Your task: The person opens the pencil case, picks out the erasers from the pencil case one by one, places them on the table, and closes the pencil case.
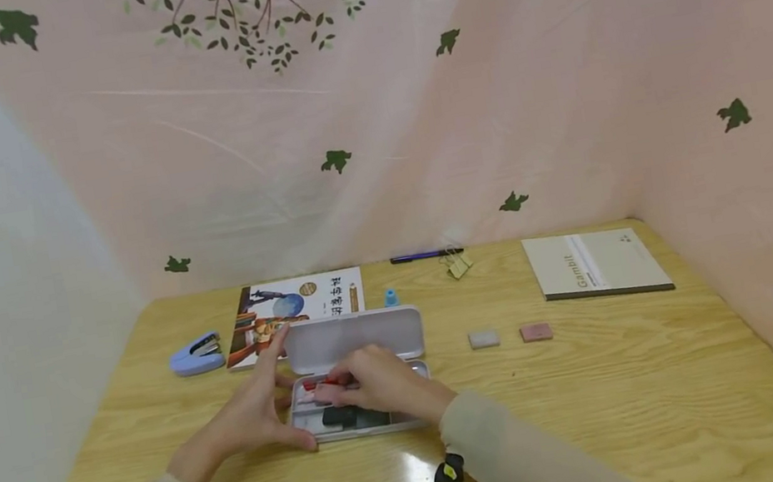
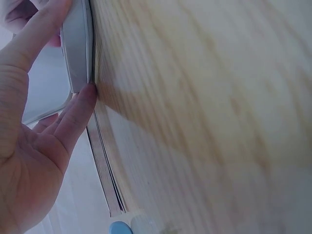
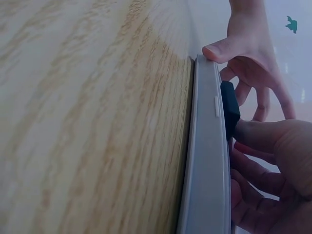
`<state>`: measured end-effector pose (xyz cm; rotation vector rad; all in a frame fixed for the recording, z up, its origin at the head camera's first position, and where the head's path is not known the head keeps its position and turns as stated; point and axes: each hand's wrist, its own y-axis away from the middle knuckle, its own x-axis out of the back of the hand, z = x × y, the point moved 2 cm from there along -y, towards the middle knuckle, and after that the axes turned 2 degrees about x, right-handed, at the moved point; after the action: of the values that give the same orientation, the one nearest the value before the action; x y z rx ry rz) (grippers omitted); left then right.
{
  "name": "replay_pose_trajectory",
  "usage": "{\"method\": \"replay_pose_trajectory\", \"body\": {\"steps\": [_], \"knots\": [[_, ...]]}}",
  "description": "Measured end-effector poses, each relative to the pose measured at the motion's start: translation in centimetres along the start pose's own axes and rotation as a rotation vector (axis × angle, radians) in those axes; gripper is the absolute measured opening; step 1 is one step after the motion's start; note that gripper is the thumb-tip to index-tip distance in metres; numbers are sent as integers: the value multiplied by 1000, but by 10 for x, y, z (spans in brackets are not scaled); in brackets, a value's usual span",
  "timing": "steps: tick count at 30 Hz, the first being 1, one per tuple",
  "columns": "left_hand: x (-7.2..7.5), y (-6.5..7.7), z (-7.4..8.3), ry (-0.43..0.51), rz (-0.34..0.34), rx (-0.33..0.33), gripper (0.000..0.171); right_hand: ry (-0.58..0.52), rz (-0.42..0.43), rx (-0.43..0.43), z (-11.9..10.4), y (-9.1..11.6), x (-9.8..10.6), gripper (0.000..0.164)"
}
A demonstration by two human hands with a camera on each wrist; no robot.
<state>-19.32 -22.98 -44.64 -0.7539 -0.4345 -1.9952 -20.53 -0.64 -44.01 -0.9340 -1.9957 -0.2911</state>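
Note:
A pale grey pencil case [image 1: 303, 435] lies on the table with its lid [image 1: 353, 341] raised. My left hand [image 1: 254, 413] holds its left end, thumb at the front corner and a finger up at the lid's edge. Inside the back compartment, my right hand [image 1: 378, 381] pinches a pink eraser [image 1: 325, 395] with thumb and fingertips. Something red [image 1: 311, 385] lies just behind that eraser, partly covered by the fingers. A black block-like item [image 1: 338, 416] sits in the front compartment, and it shows above the rim in the right wrist view.
Right of the case lie a whitish eraser [image 1: 483, 339] and another pink eraser [image 1: 536, 333]. A notebook [image 1: 599, 265] is at back right. Behind are a pen [image 1: 427, 255], binder clip [image 1: 459, 265] and small blue item [image 1: 391, 298]. A picture book [image 1: 267, 302] and blue stapler [image 1: 196, 356] lie left.

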Motion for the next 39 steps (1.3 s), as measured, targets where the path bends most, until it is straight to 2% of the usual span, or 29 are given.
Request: {"method": "replay_pose_trajectory", "body": {"steps": [10, 15, 19, 22, 28, 33, 39], "knots": [[0, -1, 0, 3, 2, -15, 151, 40, -17, -23, 0, -1, -2, 18], [2, -1, 1, 20, -1, -11, 150, 55, 2, 7, -1, -1, -1, 18], [2, 0, 1, 19, -2, -11, 151, 113, 17, 35, -2, 2, -1, 22], [1, 0, 0, 11, 0, -17, 151, 163, 13, 19, -3, 4, -1, 27], [-1, -1, -1, 29, 4, -30, 151, 214, -38, 31, -4, 7, -1, 25], [-1, -2, -1, 37, 0, -25, 151, 163, -58, 49, -4, 7, 0, 21], [0, -1, 0, 0, -2, -9, 150, -60, -45, -10, -1, 9, 6, 19]]}}
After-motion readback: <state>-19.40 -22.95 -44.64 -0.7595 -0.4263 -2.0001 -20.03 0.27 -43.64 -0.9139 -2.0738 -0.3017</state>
